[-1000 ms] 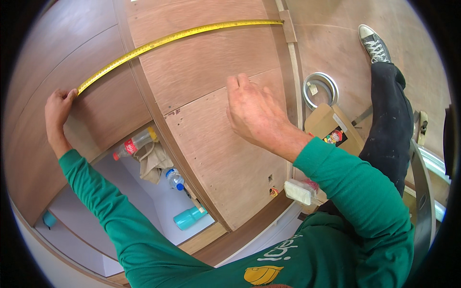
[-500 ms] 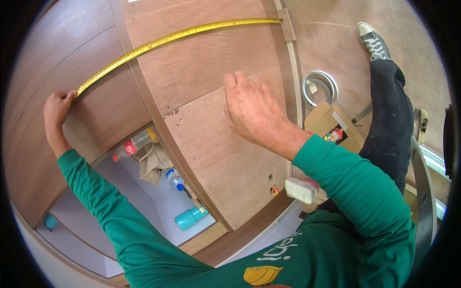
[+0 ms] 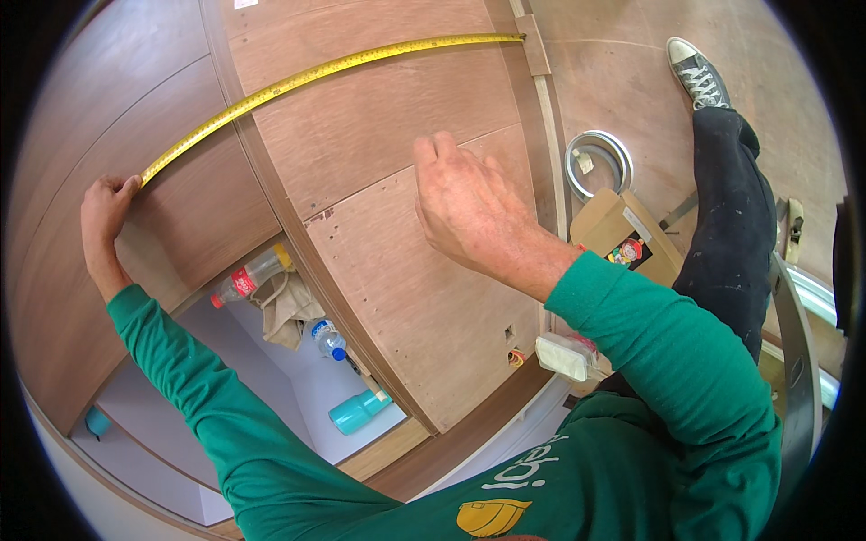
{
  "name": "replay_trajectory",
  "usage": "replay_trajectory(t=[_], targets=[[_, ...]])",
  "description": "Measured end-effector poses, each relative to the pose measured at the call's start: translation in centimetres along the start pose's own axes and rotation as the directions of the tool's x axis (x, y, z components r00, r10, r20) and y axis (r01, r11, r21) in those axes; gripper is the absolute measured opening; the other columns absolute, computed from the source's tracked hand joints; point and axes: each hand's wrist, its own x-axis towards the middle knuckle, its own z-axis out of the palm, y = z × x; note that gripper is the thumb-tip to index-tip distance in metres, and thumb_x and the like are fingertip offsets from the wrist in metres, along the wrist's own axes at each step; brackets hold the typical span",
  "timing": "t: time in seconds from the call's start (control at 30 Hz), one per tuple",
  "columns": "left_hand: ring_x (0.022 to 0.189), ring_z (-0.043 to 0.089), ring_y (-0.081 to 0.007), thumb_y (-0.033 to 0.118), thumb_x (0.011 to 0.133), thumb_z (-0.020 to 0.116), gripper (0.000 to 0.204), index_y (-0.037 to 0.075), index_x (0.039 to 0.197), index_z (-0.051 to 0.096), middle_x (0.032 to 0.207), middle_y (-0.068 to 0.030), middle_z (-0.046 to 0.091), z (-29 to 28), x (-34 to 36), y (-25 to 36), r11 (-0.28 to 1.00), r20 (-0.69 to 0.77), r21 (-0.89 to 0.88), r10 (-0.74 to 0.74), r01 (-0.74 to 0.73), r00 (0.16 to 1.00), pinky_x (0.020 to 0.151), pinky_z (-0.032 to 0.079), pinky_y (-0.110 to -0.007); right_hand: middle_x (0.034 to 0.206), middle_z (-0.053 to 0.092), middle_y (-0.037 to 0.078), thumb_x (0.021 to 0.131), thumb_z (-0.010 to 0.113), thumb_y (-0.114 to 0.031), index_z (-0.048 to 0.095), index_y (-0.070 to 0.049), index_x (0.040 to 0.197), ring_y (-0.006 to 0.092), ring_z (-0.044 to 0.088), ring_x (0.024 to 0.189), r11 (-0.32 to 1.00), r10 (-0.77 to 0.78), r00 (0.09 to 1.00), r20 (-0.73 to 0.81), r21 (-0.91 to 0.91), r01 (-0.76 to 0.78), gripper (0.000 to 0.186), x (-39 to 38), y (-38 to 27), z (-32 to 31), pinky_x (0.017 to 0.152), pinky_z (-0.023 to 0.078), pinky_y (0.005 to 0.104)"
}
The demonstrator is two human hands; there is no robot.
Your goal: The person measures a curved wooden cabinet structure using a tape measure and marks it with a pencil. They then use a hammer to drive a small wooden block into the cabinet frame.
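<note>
While the left hand (image 3: 106, 209) keeps the near end of the yellow tape measure (image 3: 311, 77) pinned against the plywood panel (image 3: 388, 153), just as it did a second ago, the right hand (image 3: 469, 212) has drifted a little leftward and upward over the board, its fingers (image 3: 437, 153) now bunched closer together and curled downward. That right hand holds nothing; whether its fingertips touch the wood cannot be told from this angle. The left hand's grip is narrow, thumb and fingers closed on the tape's end at the panel's left edge.

From that grip the tape runs up and to the right in a long bowed line, crossing the whole panel and ending at the wooden strip (image 3: 534, 45) along the far right edge. The right hand sits well below the tape, apart from it, with bare board all around. Below the panel's lower left edge an opening shows a plastic bottle with a red label (image 3: 248, 279), a small blue-capped bottle (image 3: 328, 339) and a teal flask (image 3: 358, 411). Right of the panel lie a coiled band (image 3: 599, 162) and a cardboard box (image 3: 622, 234).
</note>
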Motion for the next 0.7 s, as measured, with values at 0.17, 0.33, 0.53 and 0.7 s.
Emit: replay_trajectory(t=[0.17, 0.33, 0.53, 0.7], targets=[[0.100, 0.075, -0.0403, 0.051, 0.091, 0.072, 0.053, 0.001, 0.107, 0.081, 0.102, -0.0237, 0.077, 0.31, 0.18, -0.40, 1.000, 0.002, 0.000, 0.005, -0.005, 1.000, 0.088, 0.056, -0.048, 0.110, 0.061, 0.020, 0.092, 0.065, -0.002, 0.058, 0.002, 0.114, 0.0348, 0.071, 0.099, 1.000, 0.013, 1.000, 0.013, 0.008, -0.013, 0.024, -0.03, -0.26, -0.44, 0.086, 0.054, 0.0496], [0.100, 0.075, -0.0407, 0.051, 0.092, 0.072, 0.053, 0.001, 0.107, 0.081, 0.102, -0.0238, 0.077, 0.22, 0.10, -0.14, 1.000, 0.004, 0.003, 0.013, -0.013, 1.000, 0.089, 0.056, -0.048, 0.110, 0.061, 0.020, 0.092, 0.065, -0.003, 0.058, 0.002, 0.114, 0.0344, 0.072, 0.099, 1.000, -0.007, 1.000, 0.016, -0.004, 0.007, 0.023, 0.14, -0.15, -0.21, 0.085, 0.055, 0.0494], [0.100, 0.074, -0.0407, 0.051, 0.092, 0.072, 0.054, 0.001, 0.107, 0.081, 0.103, -0.0239, 0.077, -0.01, 0.14, 0.09, 1.000, 0.013, 0.004, -0.004, 0.003, 1.000, 0.089, 0.056, -0.048, 0.109, 0.061, 0.020, 0.093, 0.065, -0.003, 0.058, 0.002, 0.114, 0.0335, 0.072, 0.098, 1.000, -0.019, 1.000, -0.001, -0.005, 0.019, 0.023, 0.21, -0.12, -0.26, 0.084, 0.056, 0.0487], [0.100, 0.074, -0.0411, 0.051, 0.092, 0.071, 0.054, 0.001, 0.107, 0.081, 0.103, -0.0240, 0.077, -0.32, 0.41, -0.11, 1.000, 0.004, 0.026, 0.017, -0.017, 1.000, 0.089, 0.056, -0.048, 0.109, 0.061, 0.019, 0.092, 0.066, -0.003, 0.059, 0.002, 0.114, 0.0329, 0.072, 0.099, 1.000, -0.007, 1.000, 0.017, 0.002, 0.007, 0.023, 0.29, -0.31, -1.07, 0.085, 0.056, 0.0486]])
